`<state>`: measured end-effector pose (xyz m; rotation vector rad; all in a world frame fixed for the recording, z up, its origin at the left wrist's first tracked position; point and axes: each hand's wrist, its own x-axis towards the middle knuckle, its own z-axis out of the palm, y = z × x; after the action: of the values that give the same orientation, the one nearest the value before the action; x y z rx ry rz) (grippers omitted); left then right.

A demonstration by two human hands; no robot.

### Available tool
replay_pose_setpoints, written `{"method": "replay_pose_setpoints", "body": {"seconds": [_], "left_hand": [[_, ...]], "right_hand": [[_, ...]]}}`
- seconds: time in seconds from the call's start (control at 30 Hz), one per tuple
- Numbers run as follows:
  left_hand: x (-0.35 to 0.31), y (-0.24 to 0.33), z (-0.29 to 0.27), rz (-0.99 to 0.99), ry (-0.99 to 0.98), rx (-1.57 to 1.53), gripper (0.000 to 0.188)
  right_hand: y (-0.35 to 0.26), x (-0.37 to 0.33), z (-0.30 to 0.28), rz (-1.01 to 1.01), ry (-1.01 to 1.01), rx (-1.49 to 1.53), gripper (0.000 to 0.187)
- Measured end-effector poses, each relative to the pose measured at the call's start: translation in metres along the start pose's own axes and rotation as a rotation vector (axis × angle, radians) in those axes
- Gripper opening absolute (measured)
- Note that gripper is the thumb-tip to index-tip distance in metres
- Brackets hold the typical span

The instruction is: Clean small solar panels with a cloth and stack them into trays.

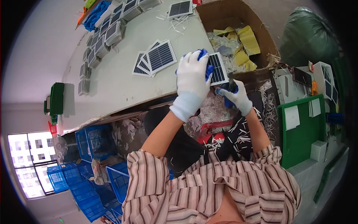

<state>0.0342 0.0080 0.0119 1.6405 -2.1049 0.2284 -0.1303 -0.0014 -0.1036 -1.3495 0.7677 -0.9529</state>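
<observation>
In the head view, had the gloved left hand (192, 72) curled onto the left side of a white-framed dark panel (218, 69), gripping it by that edge beside the rim of the pale surface (123, 80). Held the gloved right hand (239, 98) partly bent at the panel's five o'clock, around a dark object (233, 87) too hidden to identify; could not tell how firmly. Counting from that panel, saw fanned panels (161, 56) just past nine o'clock, panel stacks (113, 33) nearer ten, a cardboard box (227, 14) of paper strips (222, 42) around one, a green tray (304, 140) at four.

Pale table (112, 82) beneath probably solar panels (161, 56)
</observation>
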Motion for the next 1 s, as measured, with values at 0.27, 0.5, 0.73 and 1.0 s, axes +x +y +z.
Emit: {"method": "replay_pose_setpoints", "body": {"seconds": [0.27, 0.5, 0.73, 1.0], "left_hand": [[0.009, 0.016, 0.019, -0.062, 0.164, -0.132, 0.029], [0.004, 0.018, 0.019, -0.045, 0.181, -0.129, 0.029], [0.007, 0.026, 0.019, -0.069, 0.145, -0.077, 0.036], [0.004, 0.021, 0.02, 0.018, 0.113, -0.132, 0.037]], "right_hand": [[0.017, 0.026, 0.006, -0.248, 0.142, 0.006, 0.015], [-0.003, -0.03, 0.039, -0.105, -0.302, -0.124, 0.02], [0.033, 0.001, 0.056, -0.342, 0.53, 0.015, 0.037], [0.07, 0.085, 0.047, -0.027, 0.334, 1.047, 0.033]]}}
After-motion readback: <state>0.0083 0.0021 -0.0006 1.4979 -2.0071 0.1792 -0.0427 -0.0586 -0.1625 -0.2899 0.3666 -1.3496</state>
